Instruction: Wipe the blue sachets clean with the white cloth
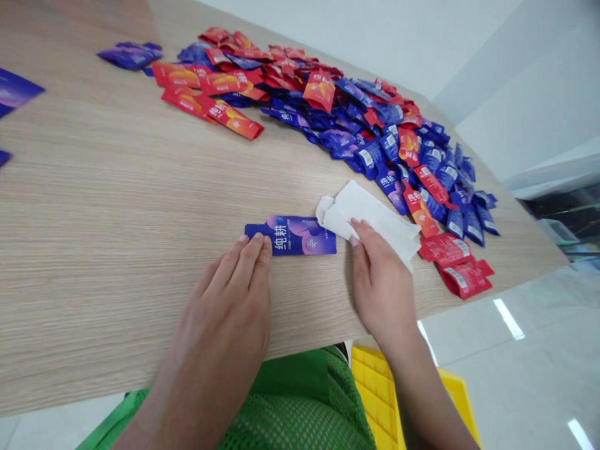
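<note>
A blue-purple sachet (307,236) with white lettering lies flat on the wooden table, its spout end to the left. My left hand (234,287) rests on that end, fingers stretched out and fingertips pressing it against the tabletop; the thumb is hidden. To the right, my right hand (382,281) has its fingers bent over a folded white cloth (370,209). The cloth's left corner overlaps the sachet's right end.
Behind, a long heap of red and blue sachets (323,119) curves across the table (117,219). Two red sachets (462,269) lie near the right edge. More blue sachets (131,56) are at the far left. Below the front edge stands a yellow crate (375,387).
</note>
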